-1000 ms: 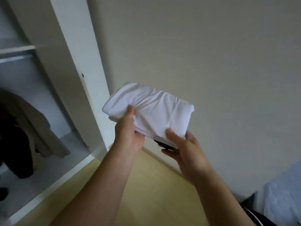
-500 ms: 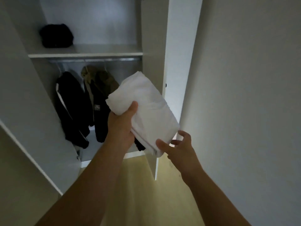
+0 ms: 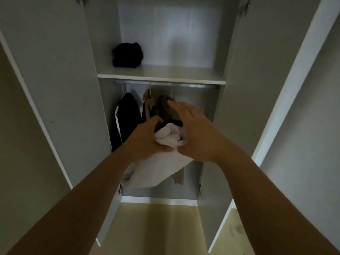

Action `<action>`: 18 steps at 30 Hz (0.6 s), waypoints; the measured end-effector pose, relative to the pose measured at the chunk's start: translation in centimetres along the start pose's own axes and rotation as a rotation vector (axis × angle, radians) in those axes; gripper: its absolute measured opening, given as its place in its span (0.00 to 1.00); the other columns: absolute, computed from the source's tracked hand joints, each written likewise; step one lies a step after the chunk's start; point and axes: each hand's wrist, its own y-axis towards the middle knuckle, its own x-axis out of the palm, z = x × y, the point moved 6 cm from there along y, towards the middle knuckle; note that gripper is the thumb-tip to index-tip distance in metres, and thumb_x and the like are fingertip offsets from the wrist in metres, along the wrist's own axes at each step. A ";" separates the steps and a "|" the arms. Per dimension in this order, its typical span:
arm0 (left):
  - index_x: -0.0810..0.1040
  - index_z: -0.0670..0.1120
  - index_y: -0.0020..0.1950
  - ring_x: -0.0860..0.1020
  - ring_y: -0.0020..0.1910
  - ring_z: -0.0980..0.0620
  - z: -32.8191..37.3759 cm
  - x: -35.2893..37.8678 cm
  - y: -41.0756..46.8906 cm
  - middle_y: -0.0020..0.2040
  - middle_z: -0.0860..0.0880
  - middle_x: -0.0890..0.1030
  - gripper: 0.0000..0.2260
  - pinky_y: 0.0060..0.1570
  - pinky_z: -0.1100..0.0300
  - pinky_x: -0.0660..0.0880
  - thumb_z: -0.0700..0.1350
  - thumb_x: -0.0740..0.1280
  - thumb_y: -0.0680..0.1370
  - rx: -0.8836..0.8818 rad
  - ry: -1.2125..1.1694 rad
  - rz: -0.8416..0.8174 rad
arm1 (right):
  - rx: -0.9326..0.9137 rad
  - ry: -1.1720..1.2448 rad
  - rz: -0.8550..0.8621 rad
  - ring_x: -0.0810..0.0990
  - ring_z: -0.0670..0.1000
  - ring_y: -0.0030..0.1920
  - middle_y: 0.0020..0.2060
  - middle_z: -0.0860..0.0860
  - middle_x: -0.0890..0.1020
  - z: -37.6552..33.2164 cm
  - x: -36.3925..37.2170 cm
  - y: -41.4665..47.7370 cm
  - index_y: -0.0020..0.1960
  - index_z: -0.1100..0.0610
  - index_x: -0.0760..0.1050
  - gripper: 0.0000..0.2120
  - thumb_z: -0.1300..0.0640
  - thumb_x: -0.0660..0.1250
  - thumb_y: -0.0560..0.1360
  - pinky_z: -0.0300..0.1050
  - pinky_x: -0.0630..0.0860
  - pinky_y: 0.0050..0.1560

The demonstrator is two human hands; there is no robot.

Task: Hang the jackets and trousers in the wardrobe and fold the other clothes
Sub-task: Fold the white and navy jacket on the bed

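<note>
Wardrobe [image 3: 237, 92] open, both doors wide. White garment [image 3: 158, 170] is dead centre, held in the air in front of the hanging space, below the shelf [image 3: 165, 75].

Left hand [image 3: 145, 142] grips its 9 o'clock edge, fingers curled round the cloth. Right hand [image 3: 196, 137] lies over the top at 3 o'clock, fingers [image 3: 176, 107] straight and close together. Can't tell if the thumb pinches underneath. Something dark is tucked in at the top of the bundle, unclear what.

Black folded pile [image 3: 127, 55] sits on the shelf at 11 o'clock. Dark jacket [image 3: 127, 115] hangs at 10 o'clock and tan jacket [image 3: 158, 105] at 12, both on the rail [image 3: 195, 86].

Step, as a guess: stow the folded piece on the shelf.

Risks: the lower part sags loose at 6 o'clock, so the fold likely opens on the lift, since only the top is held. The right fingertips are close to the tan jacket and could drag it off its hanger. The bundle could catch the shelf lip or shove the black pile if it goes in too far left.
</note>
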 end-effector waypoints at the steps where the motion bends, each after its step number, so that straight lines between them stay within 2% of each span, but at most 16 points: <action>1: 0.68 0.59 0.46 0.77 0.42 0.64 -1.0 -0.4 1.5 0.42 0.59 0.76 0.21 0.46 0.66 0.71 0.68 0.66 0.62 0.008 -0.007 -0.019 | 0.003 0.030 -0.078 0.61 0.55 0.76 0.77 0.52 0.63 0.4 0.5 2.2 0.82 0.48 0.50 0.49 0.57 0.76 0.70 0.57 0.64 0.75; 3: 0.66 0.58 0.46 0.76 0.41 0.60 -2.9 -1.2 4.9 0.42 0.57 0.75 0.23 0.44 0.63 0.71 0.66 0.72 0.61 0.035 0.019 -0.061 | 0.002 0.076 -0.156 0.74 0.54 0.66 0.67 0.53 0.75 1.4 1.3 6.1 0.77 0.52 0.64 0.37 0.58 0.75 0.72 0.52 0.72 0.67; 5: 0.65 0.59 0.48 0.76 0.41 0.60 -4.6 -1.7 8.3 0.44 0.57 0.75 0.28 0.40 0.65 0.70 0.61 0.81 0.60 0.054 0.083 -0.118 | -0.001 0.076 -0.089 0.80 0.53 0.54 0.54 0.53 0.82 2.6 1.2 9.6 0.63 0.55 0.77 0.21 0.57 0.74 0.71 0.49 0.77 0.55; 6: 0.65 0.59 0.48 0.76 0.43 0.61 -5.3 -2.0 9.9 0.46 0.57 0.75 0.30 0.39 0.68 0.70 0.60 0.82 0.60 0.055 0.099 -0.133 | 0.008 0.091 -0.036 0.80 0.52 0.50 0.49 0.53 0.83 3.3 1.2 11.2 0.58 0.56 0.79 0.16 0.57 0.74 0.71 0.48 0.78 0.52; 8: 0.65 0.61 0.51 0.74 0.48 0.70 -6.2 -2.4 13.0 0.49 0.60 0.75 0.32 0.39 0.74 0.72 0.60 0.83 0.59 0.060 0.078 -0.139 | 0.030 0.141 0.055 0.81 0.51 0.45 0.44 0.53 0.83 5.0 1.1 14.3 0.52 0.58 0.81 0.10 0.57 0.73 0.72 0.47 0.78 0.47; 10: 0.65 0.63 0.57 0.70 0.50 0.79 -6.8 -2.5 16.2 0.53 0.64 0.73 0.37 0.42 0.82 0.68 0.64 0.81 0.57 0.058 0.002 -0.137 | 0.062 0.172 0.117 0.80 0.50 0.42 0.41 0.51 0.82 7.0 1.1 17.5 0.48 0.57 0.80 0.06 0.56 0.71 0.73 0.42 0.75 0.41; 12: 0.64 0.67 0.60 0.69 0.49 0.82 -7.5 -2.7 19.6 0.54 0.67 0.72 0.39 0.40 0.84 0.67 0.68 0.79 0.55 0.035 -0.041 -0.131 | 0.121 0.198 0.190 0.79 0.49 0.40 0.39 0.50 0.82 9.4 0.7 20.6 0.46 0.56 0.79 0.05 0.55 0.69 0.74 0.40 0.75 0.39; 14: 0.61 0.75 0.57 0.68 0.48 0.83 -7.9 -3.0 23.0 0.53 0.73 0.73 0.38 0.37 0.82 0.69 0.71 0.78 0.54 0.015 0.005 -0.170 | 0.170 0.238 0.288 0.79 0.50 0.38 0.36 0.51 0.81 11.9 -0.4 23.3 0.42 0.57 0.78 0.06 0.55 0.66 0.74 0.45 0.76 0.40; 16: 0.58 0.82 0.54 0.67 0.48 0.85 -8.0 -3.0 26.1 0.51 0.83 0.69 0.38 0.35 0.78 0.71 0.72 0.79 0.54 0.028 0.088 -0.262 | 0.181 0.275 0.398 0.78 0.52 0.36 0.33 0.52 0.79 14.3 -2.0 25.6 0.39 0.58 0.77 0.08 0.54 0.65 0.73 0.48 0.75 0.38; 18: 0.58 0.77 0.61 0.70 0.51 0.79 -8.2 -3.1 29.1 0.52 0.80 0.69 0.43 0.36 0.73 0.70 0.70 0.80 0.54 0.017 0.157 -0.327 | 0.190 0.315 0.475 0.76 0.53 0.35 0.31 0.51 0.77 16.9 -3.9 27.9 0.37 0.57 0.76 0.08 0.55 0.66 0.72 0.46 0.71 0.36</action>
